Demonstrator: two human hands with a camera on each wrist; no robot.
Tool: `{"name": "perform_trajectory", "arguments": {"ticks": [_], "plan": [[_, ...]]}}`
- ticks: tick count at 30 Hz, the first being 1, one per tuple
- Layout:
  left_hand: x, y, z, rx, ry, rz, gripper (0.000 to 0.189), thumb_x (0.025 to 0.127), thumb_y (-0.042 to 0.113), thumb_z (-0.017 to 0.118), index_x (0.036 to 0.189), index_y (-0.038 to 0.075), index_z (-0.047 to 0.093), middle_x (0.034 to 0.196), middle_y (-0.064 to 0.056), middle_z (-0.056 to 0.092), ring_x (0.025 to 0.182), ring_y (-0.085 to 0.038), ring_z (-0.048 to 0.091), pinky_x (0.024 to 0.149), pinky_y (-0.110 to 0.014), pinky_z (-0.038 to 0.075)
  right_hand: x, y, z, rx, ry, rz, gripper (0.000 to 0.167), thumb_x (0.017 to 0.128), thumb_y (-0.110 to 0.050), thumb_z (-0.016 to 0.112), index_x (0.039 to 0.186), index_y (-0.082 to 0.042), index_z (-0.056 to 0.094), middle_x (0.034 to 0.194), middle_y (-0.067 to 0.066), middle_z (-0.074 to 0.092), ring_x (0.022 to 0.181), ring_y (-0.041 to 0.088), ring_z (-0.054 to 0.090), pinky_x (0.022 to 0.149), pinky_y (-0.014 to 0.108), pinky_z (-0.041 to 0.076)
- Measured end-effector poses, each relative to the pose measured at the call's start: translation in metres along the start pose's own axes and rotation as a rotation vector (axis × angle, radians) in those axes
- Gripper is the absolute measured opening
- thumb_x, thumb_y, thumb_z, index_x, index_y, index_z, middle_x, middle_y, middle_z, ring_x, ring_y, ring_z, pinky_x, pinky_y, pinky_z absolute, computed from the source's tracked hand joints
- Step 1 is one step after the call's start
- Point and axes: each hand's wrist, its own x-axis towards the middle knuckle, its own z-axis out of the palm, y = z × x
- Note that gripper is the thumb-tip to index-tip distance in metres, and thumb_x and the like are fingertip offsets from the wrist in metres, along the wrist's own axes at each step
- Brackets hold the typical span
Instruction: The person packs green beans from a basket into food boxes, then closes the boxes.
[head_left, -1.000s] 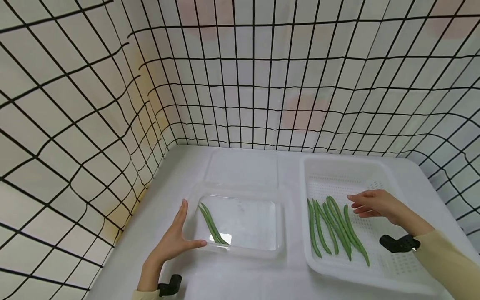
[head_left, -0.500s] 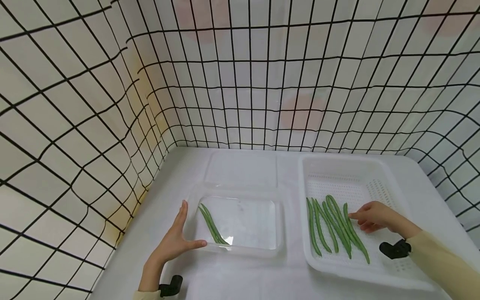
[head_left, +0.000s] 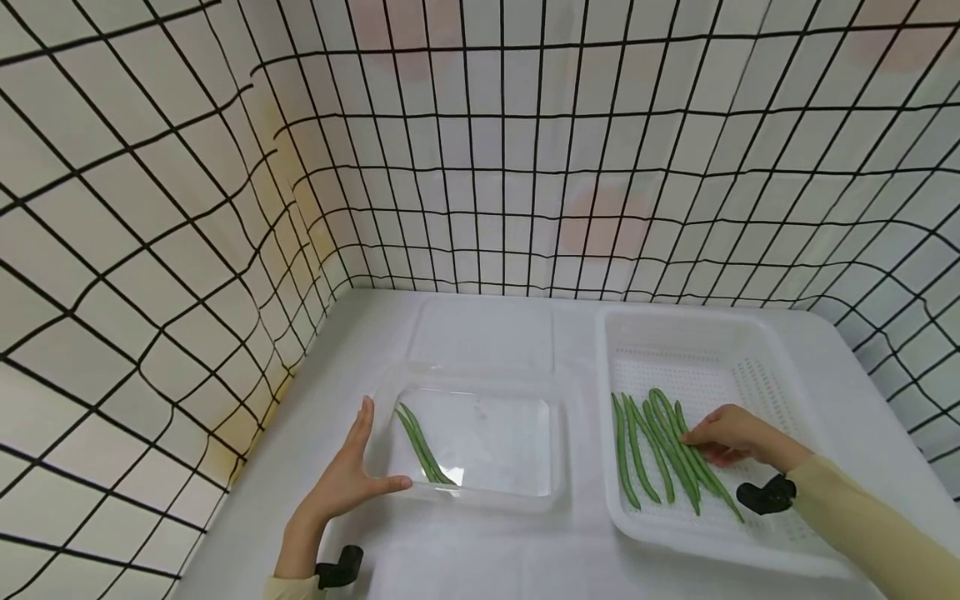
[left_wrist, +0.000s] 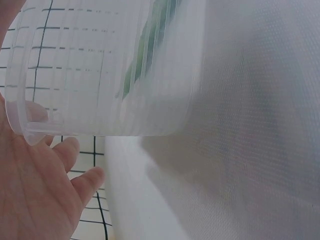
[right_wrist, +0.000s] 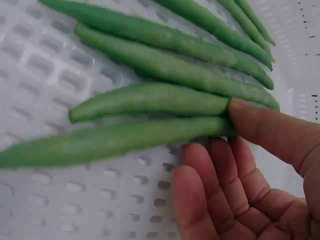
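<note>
In the head view my right hand (head_left: 723, 435) is over a white perforated basket (head_left: 667, 367), thumb and fingertips pinching the rightmost green bean (right_wrist: 120, 142). The right wrist view shows the thumb on the upper side, also against the neighbouring bean (right_wrist: 155, 101). Several more green beans (head_left: 626, 467) lie side by side on the basket floor. My left hand (head_left: 341, 483) rests against the left end of a clear plastic container (head_left: 495, 442), fingers extended and thumb spread along the near edge. A few green beans (head_left: 423, 450) lie slanted inside it.
Both containers stand on a white-covered table (head_left: 540, 554). A flat clear lid-like panel (head_left: 480, 333) lies behind the clear container. Black wire grid (head_left: 480, 175) walls rise at the back, left and right. The basket's rim (head_left: 603, 417) stands between the two containers' contents.
My right hand has come down and left onto the rightmost bean, its fingers closing around it. That bean has shifted left against its neighbours. The left hand stays where it was.
</note>
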Motion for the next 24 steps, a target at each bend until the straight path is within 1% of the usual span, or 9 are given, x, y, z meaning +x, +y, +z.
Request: {"name": "perform_trajectory", "arguments": {"ticks": [7, 9, 13, 16, 19, 22, 24], "plan": [[0.001, 0.001, -0.001, 0.004, -0.001, 0.008, 0.131, 0.062, 0.054, 0.083, 0.152, 0.026, -0.009, 0.157, -0.004, -0.007, 0.142, -0.032, 0.000, 0.105, -0.063, 0.014, 0.001, 0.000, -0.005, 0.098, 0.001, 0.036, 0.022, 0.084, -0.019, 0.071, 0.082, 0.003, 0.067, 0.065, 0.006, 0.063, 0.057, 0.013, 0.061, 0.056, 0.029, 0.053], [0.000, 0.001, -0.001, 0.002, -0.001, 0.006, 0.131, 0.062, 0.054, 0.083, 0.152, 0.027, -0.009, 0.157, -0.004, -0.007, 0.142, -0.032, 0.000, 0.105, -0.063, 0.014, 0.001, -0.001, -0.009, 0.142, -0.002, 0.039, 0.022, 0.085, -0.018, 0.070, 0.085, 0.004, 0.066, 0.068, 0.006, 0.064, 0.060, 0.014, 0.063, 0.058, 0.029, 0.054], [0.000, 0.002, -0.001, 0.003, 0.000, 0.002, 0.132, 0.062, 0.054, 0.084, 0.151, 0.028, -0.010, 0.157, -0.004, -0.007, 0.142, -0.032, 0.000, 0.105, -0.063, 0.014, 0.001, -0.007, -0.018, 0.239, -0.026, 0.019, 0.025, 0.087, -0.018, 0.068, 0.093, 0.006, 0.066, 0.077, 0.007, 0.066, 0.069, 0.016, 0.066, 0.066, 0.031, 0.055], [0.000, 0.002, -0.001, 0.004, 0.001, 0.002, 0.131, 0.062, 0.053, 0.084, 0.151, 0.028, -0.009, 0.157, -0.004, -0.007, 0.142, -0.033, 0.000, 0.104, -0.064, 0.014, 0.000, -0.018, -0.024, 0.302, -0.060, -0.021, 0.029, 0.089, -0.019, 0.067, 0.101, 0.007, 0.066, 0.084, 0.008, 0.068, 0.076, 0.017, 0.066, 0.072, 0.032, 0.055], [0.000, 0.001, -0.002, 0.001, 0.001, 0.005, 0.131, 0.063, 0.052, 0.084, 0.151, 0.029, -0.010, 0.158, -0.004, -0.007, 0.141, -0.033, 0.000, 0.104, -0.064, 0.014, -0.002, -0.034, -0.029, 0.370, -0.094, -0.057, 0.031, 0.091, -0.019, 0.066, 0.105, 0.008, 0.066, 0.089, 0.009, 0.068, 0.079, 0.017, 0.067, 0.076, 0.032, 0.054], [0.000, 0.000, -0.001, -0.001, 0.001, 0.009, 0.131, 0.063, 0.053, 0.083, 0.151, 0.029, -0.010, 0.157, -0.003, -0.007, 0.141, -0.033, 0.000, 0.104, -0.064, 0.014, -0.002, -0.051, -0.030, 0.451, -0.137, -0.093, 0.024, 0.093, -0.017, 0.063, 0.104, 0.003, 0.068, 0.093, 0.009, 0.069, 0.082, 0.017, 0.067, 0.078, 0.032, 0.053], [0.001, 0.000, -0.001, -0.005, 0.000, 0.009, 0.131, 0.062, 0.053, 0.083, 0.151, 0.030, -0.010, 0.157, -0.003, -0.007, 0.142, -0.033, 0.000, 0.104, -0.064, 0.014, -0.003, -0.063, -0.028, 0.499, -0.165, -0.113, 0.017, 0.094, -0.015, 0.061, 0.100, -0.002, 0.070, 0.093, 0.009, 0.068, 0.083, 0.016, 0.067, 0.079, 0.031, 0.053]]}}
